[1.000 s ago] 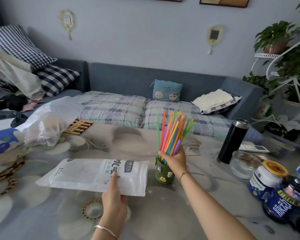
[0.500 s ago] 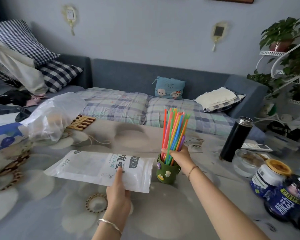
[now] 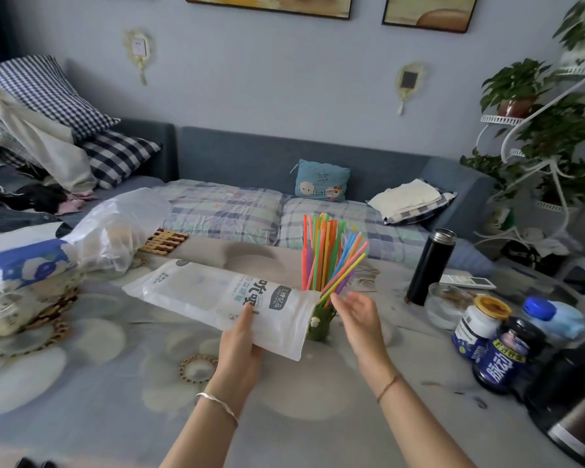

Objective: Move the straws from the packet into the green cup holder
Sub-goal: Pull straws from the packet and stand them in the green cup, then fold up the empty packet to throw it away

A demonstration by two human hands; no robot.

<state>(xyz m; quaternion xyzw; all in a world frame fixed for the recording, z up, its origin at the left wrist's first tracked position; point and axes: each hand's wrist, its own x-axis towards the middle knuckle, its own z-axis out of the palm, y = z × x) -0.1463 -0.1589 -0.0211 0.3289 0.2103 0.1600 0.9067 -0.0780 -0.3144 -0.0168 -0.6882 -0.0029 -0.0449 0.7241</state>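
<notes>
Straws (image 3: 325, 255) no longer in your right hand (image 3: 358, 315): hand now off bundle, fingers spread, empty, just right of green cup holder (image 3: 320, 327). Bundle stands in holder, fanned, bright mixed colours. Your left hand (image 3: 240, 346) clamps white packet (image 3: 223, 298), lifted, its end overlapping holder.

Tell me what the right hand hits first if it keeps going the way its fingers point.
Probably the leaning straws above the green cup holder; the right hand is open beside them, though depth is unclear.
</notes>
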